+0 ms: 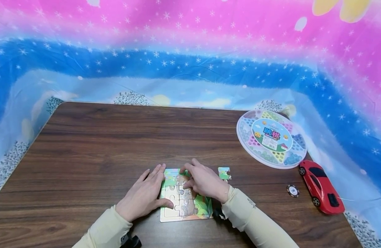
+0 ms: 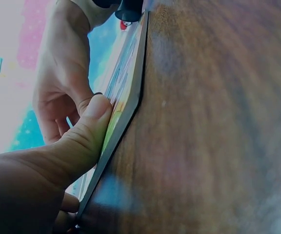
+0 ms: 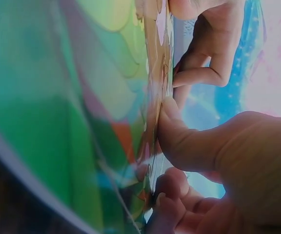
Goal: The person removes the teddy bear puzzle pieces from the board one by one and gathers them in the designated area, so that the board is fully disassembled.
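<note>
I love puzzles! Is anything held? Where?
The left hand rests on the puzzle at its left edge; I can't tell whether the right hand pinches anything.

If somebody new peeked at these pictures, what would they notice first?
Probably the huge pink-and-blue snowflake cloth behind the table, because it's so bright. Next, maybe the shiny red toy car near the table's right edge, with the big round game board just beyond it. Then their eyes might drop to the picture puzzle near the front, where the left hand and right hand are touching it.
</note>
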Motion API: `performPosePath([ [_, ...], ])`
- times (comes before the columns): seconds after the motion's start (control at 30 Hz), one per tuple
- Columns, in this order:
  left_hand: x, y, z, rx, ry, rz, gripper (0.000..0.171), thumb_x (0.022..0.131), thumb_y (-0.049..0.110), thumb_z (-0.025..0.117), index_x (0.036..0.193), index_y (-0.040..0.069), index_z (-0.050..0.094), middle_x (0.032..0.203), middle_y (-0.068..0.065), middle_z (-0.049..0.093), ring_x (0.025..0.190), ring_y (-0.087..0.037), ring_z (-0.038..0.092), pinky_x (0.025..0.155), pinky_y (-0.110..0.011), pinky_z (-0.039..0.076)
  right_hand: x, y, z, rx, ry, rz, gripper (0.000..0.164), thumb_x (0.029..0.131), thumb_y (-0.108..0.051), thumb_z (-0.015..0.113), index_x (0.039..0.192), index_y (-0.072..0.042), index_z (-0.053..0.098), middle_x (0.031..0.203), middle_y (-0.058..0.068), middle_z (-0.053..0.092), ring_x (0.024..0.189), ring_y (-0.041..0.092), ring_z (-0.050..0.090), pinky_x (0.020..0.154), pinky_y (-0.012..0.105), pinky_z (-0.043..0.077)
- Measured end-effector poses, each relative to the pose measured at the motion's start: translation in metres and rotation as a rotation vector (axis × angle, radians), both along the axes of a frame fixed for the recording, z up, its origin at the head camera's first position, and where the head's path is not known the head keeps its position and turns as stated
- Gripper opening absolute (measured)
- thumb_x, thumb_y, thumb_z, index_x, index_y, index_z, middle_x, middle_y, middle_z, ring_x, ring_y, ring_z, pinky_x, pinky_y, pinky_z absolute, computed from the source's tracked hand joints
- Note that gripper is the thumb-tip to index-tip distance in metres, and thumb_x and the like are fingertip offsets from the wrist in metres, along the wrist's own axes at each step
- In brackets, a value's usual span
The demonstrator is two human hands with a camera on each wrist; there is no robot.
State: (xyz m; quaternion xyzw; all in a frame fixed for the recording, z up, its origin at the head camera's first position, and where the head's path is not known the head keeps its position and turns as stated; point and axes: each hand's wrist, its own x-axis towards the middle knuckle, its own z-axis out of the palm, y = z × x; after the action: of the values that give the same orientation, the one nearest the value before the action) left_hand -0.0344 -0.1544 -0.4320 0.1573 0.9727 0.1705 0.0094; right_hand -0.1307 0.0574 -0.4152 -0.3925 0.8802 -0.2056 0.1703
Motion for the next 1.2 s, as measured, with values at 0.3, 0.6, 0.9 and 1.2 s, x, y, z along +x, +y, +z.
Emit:
performPosePath([
  [0.3,0.0008,-0.0005,0.0006,0.004,-0.019,0.015,0.104,0.072,0.065,0.07,0.141,-0.007,0.039,0.151,-0.024,0.034,0.143,-0.033,0.028,0.111,-0.056,0.029,-0.0009,-0.001,-0.0007,-0.027,-0.028,-0.028,0.031,0.09,-0.028,0.07,0.118,-0.017,0.061,0.097,0.0,0.044,0.068,0.01,0.051,0.055,0.023,0.045],
  [0.6,0.0007,-0.0005,0.0003,0.0,0.007,0.012,0.109,0.072,0.065,0.07,0.144,-0.009,0.034,0.151,-0.024,0.035,0.142,-0.032,0.03,0.11,-0.055,0.03,0.0005,-0.0007,-0.0007,-0.081,-0.004,-0.054,0.029,0.087,-0.028,0.072,0.114,-0.021,0.062,0.104,0.0,0.044,0.076,0.014,0.046,0.057,0.024,0.045],
  [0.9,0.0007,-0.0006,0.0002,0.006,0.007,0.01,0.106,0.072,0.064,0.07,0.142,-0.009,0.037,0.15,-0.024,0.035,0.142,-0.033,0.03,0.11,-0.055,0.029,-0.0015,0.001,-0.0046,-0.103,0.007,-0.054,0.037,0.085,-0.028,0.076,0.116,-0.019,0.057,0.107,-0.004,0.05,0.08,0.009,0.051,0.068,0.025,0.048],
  [1.2,0.0007,0.0,0.0004,0.012,-0.01,0.007,0.106,0.073,0.064,0.07,0.142,-0.009,0.037,0.151,-0.024,0.033,0.142,-0.033,0.029,0.111,-0.055,0.028,-0.003,0.0031,-0.0047,-0.143,-0.048,-0.022,0.029,0.087,-0.025,0.074,0.106,-0.023,0.053,0.1,-0.01,0.054,0.075,0.007,0.054,0.062,0.024,0.048],
])
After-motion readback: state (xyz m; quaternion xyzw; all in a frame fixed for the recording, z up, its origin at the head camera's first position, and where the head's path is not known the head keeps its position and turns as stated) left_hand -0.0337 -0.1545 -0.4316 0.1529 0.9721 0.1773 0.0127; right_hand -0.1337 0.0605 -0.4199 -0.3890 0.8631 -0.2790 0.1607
